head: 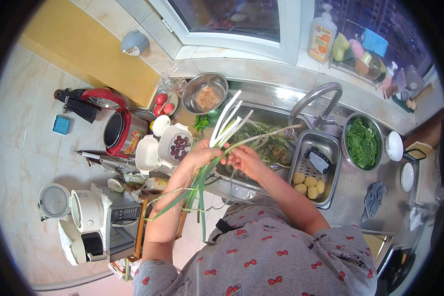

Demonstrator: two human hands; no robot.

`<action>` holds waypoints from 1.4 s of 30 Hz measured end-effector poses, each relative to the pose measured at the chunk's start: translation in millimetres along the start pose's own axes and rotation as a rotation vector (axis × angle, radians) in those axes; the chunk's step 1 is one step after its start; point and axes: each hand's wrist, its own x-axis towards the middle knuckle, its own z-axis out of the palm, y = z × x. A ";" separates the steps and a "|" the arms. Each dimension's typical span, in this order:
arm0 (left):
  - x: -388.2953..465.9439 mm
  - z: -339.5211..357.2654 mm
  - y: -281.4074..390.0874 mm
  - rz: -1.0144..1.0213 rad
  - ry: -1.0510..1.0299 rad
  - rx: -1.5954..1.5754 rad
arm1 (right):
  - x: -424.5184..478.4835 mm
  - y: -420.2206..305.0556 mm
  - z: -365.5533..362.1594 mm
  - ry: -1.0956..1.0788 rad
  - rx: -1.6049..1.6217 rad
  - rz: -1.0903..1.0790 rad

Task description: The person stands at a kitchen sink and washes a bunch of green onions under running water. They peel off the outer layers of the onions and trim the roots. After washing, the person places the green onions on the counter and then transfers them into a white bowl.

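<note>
My left hand (202, 157) grips a bundle of peeled scallions (227, 127). Their white ends point up past the fist, and the long green leaves (198, 196) hang down over my left forearm. One more scallion (266, 135), with a brownish, unpeeled root end, slants out to the right over the sink. The fingers of my right hand (247, 160) pinch it close to the left hand. Beneath both hands, a heap of scallion trimmings (264, 146) lies in the sink basin (240, 177), partly hidden by the hands.
A steel faucet (318, 92) arches over the sink. Right of it sit a drain basket (335, 166) with peeled potatoes (310, 181) and a bowl of leafy greens (362, 142). On the left are a white colander (174, 135) with grapes, a steel bowl (205, 92) and a red cooker (124, 133).
</note>
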 end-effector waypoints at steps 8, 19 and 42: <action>-16.0 -18.3 -1.2 -0.032 0.055 0.040 | -7.1 15.8 -28.1 0.001 0.383 0.195; -45.9 -41.0 -14.0 -0.120 0.133 0.014 | -4.7 21.4 -116.1 0.381 0.877 -0.056; -36.2 -24.3 -11.4 -0.050 0.024 0.052 | 16.3 14.5 -62.1 0.339 0.164 0.221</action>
